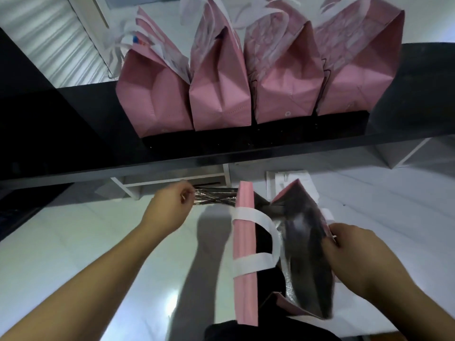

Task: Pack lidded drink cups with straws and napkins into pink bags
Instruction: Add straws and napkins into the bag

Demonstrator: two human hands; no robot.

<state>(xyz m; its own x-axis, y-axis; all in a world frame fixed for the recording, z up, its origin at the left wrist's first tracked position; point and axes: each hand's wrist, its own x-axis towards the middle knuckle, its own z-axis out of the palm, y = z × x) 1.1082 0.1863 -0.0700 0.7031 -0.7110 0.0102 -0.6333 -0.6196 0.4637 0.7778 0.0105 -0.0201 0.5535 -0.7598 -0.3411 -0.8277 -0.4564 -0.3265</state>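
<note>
Overhead, a black shelf (406, 94) spans the whole view, and four closed pink bags (221, 89) stand on it in a row, side by side and touching, their white handles (197, 11) at the far end. Below it lies the white counter (86, 242), glossy with a bright reflection near the bottom edge. On that counter, right of centre, an open pink bag (243, 242) stands with its mouth toward the camera; its silver lining (302, 242) shows inside, and a white handle loop (268, 239) crosses its left wall. The right hand (357, 254) grips the bag's right rim, fingers curled over the edge. The left hand (170, 207) reaches forward to a bundle of wrapped straws (214, 196) lying just under the shelf's front edge, beside the bag's far corner; its fingers are curled at the bundle's left end, pinching the wrappers. White papers (290, 178) lie beyond the bag.
</note>
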